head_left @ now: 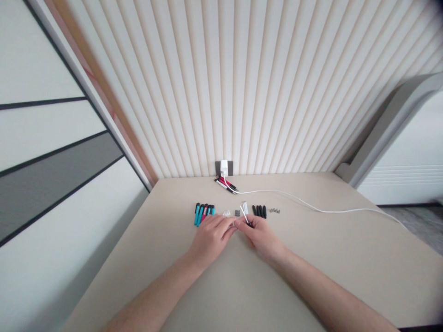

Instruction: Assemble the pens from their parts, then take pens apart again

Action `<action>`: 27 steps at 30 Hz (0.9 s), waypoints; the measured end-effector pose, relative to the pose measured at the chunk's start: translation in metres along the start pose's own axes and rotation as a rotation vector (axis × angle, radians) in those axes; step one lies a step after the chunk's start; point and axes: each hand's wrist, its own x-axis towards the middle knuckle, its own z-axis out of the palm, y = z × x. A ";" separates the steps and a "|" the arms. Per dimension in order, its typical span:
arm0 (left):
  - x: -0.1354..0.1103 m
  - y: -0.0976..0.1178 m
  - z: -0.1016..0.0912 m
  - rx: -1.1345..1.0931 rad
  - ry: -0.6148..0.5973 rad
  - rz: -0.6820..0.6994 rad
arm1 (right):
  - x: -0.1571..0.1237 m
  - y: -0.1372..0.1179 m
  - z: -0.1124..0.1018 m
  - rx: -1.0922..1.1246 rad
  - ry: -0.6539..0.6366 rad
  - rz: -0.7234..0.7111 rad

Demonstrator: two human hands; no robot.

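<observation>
My left hand is closed in a pinch, its fingertips meeting those of my right hand; whatever is between them is too small to make out. In my right hand, fingers curl around a thin white pen refill that sticks up, with a black piece at its lower end. Just beyond the hands lie pen parts in groups: teal and red pen barrels with black ends, small white pieces, a small dark grey square, more white refills, black grips and tiny metallic springs.
At the back of the beige table, red, black and white pens lie below a white charger plugged into the wall. Its white cable runs right across the tabletop. A ribbed wall panel rises behind.
</observation>
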 end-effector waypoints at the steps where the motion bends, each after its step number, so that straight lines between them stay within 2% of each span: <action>1: 0.001 -0.001 -0.001 0.006 -0.009 -0.007 | 0.001 0.001 0.000 -0.006 0.001 -0.011; 7: 0.004 -0.027 -0.003 0.115 -0.037 -0.132 | 0.005 0.004 -0.009 -0.188 0.148 -0.065; 12: 0.005 -0.045 0.001 0.174 -0.091 -0.209 | 0.005 0.005 -0.016 -0.324 0.161 -0.151; 17: 0.008 -0.045 0.006 0.184 -0.152 -0.211 | 0.000 0.002 -0.013 -0.406 0.093 -0.237; 27: 0.014 -0.043 0.008 0.166 -0.192 -0.206 | -0.005 -0.005 -0.011 -0.453 0.055 -0.233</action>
